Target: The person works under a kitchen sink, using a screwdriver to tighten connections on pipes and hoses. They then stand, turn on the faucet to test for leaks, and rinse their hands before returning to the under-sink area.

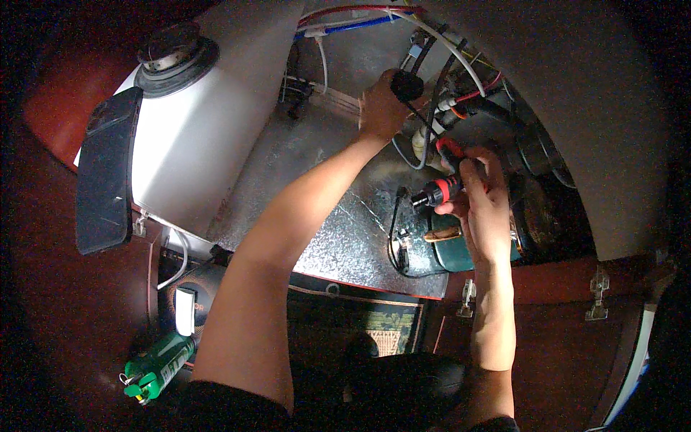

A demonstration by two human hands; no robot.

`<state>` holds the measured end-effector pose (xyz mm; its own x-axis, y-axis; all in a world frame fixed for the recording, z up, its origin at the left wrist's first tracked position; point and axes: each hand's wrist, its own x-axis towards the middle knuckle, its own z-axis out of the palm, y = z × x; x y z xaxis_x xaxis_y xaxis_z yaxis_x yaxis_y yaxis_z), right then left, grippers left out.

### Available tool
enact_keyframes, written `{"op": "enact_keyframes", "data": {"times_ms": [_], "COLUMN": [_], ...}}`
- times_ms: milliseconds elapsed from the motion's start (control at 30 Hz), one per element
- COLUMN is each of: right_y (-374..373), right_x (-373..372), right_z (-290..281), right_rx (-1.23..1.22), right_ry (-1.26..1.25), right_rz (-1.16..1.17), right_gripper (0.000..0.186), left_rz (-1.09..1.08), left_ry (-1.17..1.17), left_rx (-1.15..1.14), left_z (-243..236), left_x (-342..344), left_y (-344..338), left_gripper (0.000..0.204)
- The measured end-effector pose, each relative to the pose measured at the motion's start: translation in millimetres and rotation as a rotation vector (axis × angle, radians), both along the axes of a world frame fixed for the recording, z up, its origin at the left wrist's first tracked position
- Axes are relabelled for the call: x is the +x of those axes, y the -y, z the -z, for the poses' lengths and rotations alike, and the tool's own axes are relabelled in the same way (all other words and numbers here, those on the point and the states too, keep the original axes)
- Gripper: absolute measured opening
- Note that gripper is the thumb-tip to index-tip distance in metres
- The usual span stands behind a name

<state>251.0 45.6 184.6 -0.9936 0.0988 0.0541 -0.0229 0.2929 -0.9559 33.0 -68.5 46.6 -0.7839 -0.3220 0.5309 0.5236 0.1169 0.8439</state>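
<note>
Inside a low cabinet, my left hand [385, 108] reaches to the back among pipes and cables. It closes around a round black fitting [407, 85], which hides most of its fingertips. A thin black cable runs from there down to the right. Nearer and to the right, my right hand [488, 191] grips a red-and-black power screwdriver [446, 190], its dark chuck pointing left. The tool's other red-and-black end rises above the fingers. A pale pipe joint [419, 144] and a grey hose loop lie just left of it.
A white box-like basin [209, 129] with a round drain fitting [176, 61] fills the left. The cabinet floor [335, 237] has a shiny silver lining. Red, blue and white tubes [360, 18] cross the back. A teal object [461, 252] sits right; a green bottle [162, 367] lies lower left.
</note>
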Motion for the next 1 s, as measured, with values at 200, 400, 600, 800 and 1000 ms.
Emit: {"op": "enact_keyframes", "data": {"times_ms": [200,400,600,800,1000], "right_y": [6,-11,-5,5,-11], "right_x": [5,3,8,7,5], "right_z": [-6,9,3,9,7], "right_rx": [-0.405,0.236,1.070,0.787,0.905], "right_ry": [0.018,-0.256,-0.602,-0.353,-0.368], "right_rz": [-0.140,-0.201,-0.056,0.165,-0.065], "right_gripper": [0.040,0.045,0.036,0.046,0.053], "left_rz": [-0.014,-0.099,-0.052,-0.042,-0.074], "left_ry": [0.016,0.184,0.113,0.017,0.040], "left_rx": [-0.110,-0.110,-0.068,-0.114,-0.074], "left_z": [1,-9,-8,0,-1], "left_x": [6,15,12,3,5], "left_y": [2,3,15,7,10], "left_gripper": [0.069,0.069,0.068,0.068,0.067]}}
